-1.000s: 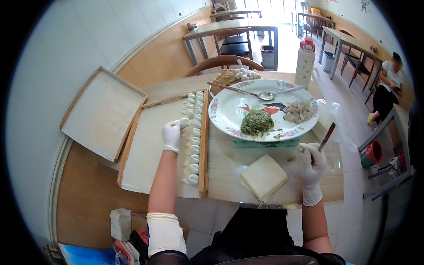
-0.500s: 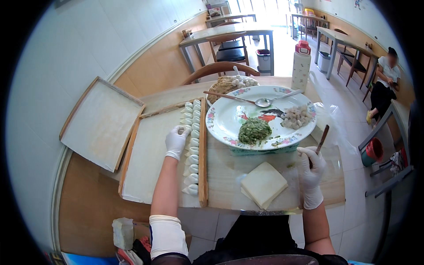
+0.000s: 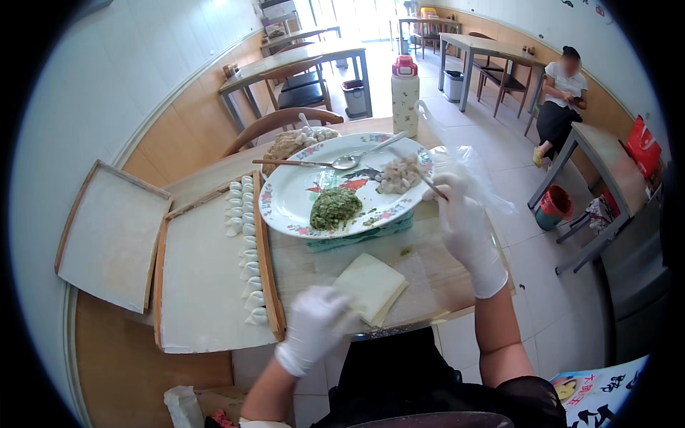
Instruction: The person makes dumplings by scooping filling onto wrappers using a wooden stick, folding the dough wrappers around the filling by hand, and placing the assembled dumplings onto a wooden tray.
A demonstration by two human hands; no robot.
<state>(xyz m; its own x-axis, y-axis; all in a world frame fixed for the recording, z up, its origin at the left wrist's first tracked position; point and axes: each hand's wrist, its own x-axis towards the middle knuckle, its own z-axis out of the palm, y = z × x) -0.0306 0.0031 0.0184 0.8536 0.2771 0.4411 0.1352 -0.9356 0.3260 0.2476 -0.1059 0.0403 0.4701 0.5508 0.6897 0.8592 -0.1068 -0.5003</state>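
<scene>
Fingers of your left hand [image 3: 317, 324] curl on the wrapper stack [image 3: 371, 287], right hand [image 3: 464, 217] pinches the stick [image 3: 421, 175]; wrappers look thin, floppy, so peel from a corner.

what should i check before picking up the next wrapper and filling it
1. Left hand at the wrapper stack: ok, its fingers touch the stack's near edge.
2. One wrapper separated from the stack: cannot tell, the glove blurs.
3. Right hand holding the chopstick: ok, the tip points at the pale filling on the plate.
4. Green filling available: ok, a mound sits on the plate.
5. Room on the tray for more dumplings: ok, they line only its right edge.
6. Spoon out of the way: ok, it lies along the plate's far side.
</scene>
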